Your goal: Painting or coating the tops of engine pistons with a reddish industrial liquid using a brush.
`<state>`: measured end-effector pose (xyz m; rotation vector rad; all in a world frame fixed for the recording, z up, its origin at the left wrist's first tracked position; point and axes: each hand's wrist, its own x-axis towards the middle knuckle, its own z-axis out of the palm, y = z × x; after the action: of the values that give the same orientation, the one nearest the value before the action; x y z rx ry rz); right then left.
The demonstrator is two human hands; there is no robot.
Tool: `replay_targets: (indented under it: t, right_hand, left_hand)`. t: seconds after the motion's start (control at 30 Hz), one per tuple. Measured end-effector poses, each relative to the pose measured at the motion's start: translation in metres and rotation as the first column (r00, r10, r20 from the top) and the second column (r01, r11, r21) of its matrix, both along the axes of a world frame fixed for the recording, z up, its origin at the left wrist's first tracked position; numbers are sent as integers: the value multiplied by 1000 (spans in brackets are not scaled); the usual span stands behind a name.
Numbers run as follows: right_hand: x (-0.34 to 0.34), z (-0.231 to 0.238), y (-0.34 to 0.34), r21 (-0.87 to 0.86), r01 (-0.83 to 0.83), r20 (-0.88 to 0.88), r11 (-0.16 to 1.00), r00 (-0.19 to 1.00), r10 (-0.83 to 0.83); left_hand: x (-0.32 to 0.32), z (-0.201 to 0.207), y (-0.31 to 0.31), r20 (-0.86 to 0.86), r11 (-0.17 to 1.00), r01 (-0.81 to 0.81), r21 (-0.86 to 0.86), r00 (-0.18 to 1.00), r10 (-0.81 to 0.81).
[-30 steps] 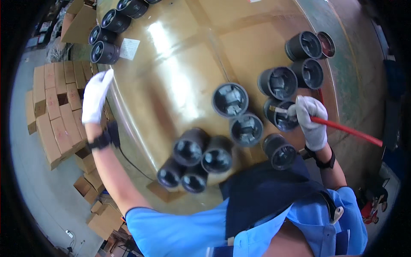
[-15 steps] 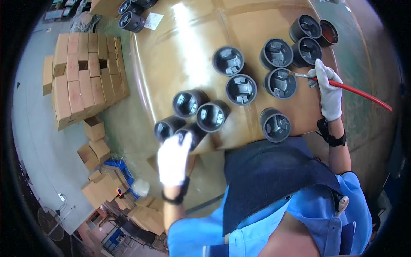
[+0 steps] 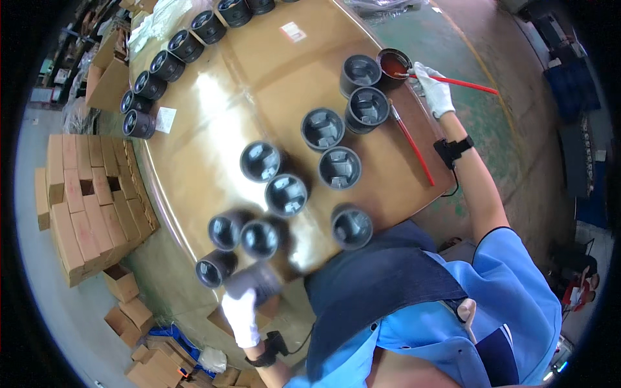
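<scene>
My left hand [image 3: 240, 318], in a white glove, is closed on a dark grey engine piston [image 3: 252, 283] at the near left edge of the table. That piston is tipped over and smeared by motion. My gloved right hand [image 3: 432, 89] grips a red-handled brush [image 3: 462, 82], its tip at the mouth of a dark can [image 3: 392, 72] with reddish-brown liquid inside. Another red-handled brush [image 3: 414, 147] lies on the table beside a piston [image 3: 368, 108]. Several more pistons stand open end up between my hands, among them one [image 3: 352, 226] near my apron.
The table [image 3: 213, 152] has a shiny brown covering. A row of dark pistons [image 3: 167, 66] lines its far left side, near a paper label [image 3: 165, 120]. Stacked cartons [image 3: 90, 207] stand on the floor to the left. Clear plastic wrap [image 3: 381, 8] lies at the far edge.
The view has shifted. My right hand has moved with a brush from a piston to the can. A brush now lies on the table. My left hand has tipped a near piston over.
</scene>
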<state>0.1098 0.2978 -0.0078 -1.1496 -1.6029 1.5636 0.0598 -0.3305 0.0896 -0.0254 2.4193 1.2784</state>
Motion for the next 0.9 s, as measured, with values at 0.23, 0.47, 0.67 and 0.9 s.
replay_targets:
  t: [0.23, 0.47, 0.67, 0.9]
  right_hand:
    - [-12, 0, -5, -35, 33, -29, 999, 999, -34]
    - [-44, 97, -140, -108, -240, -212, 965, 954, 214]
    - [-50, 133, -246, -70, -575, -460, 815, 743, 485]
    - [-66, 116, -250, -313, -418, -278, 853, 899, 339]
  left_hand:
    - [-16, 59, 58, 5, 950, -192, 248, 980, 197]
    - [-54, 19, 132, -319, 983, 146, 112, 942, -104]
    - [-66, 7, 174, 454, 608, -375, 700, 890, 26]
    - [-64, 3, 176, 502, 531, -465, 708, 861, 85]
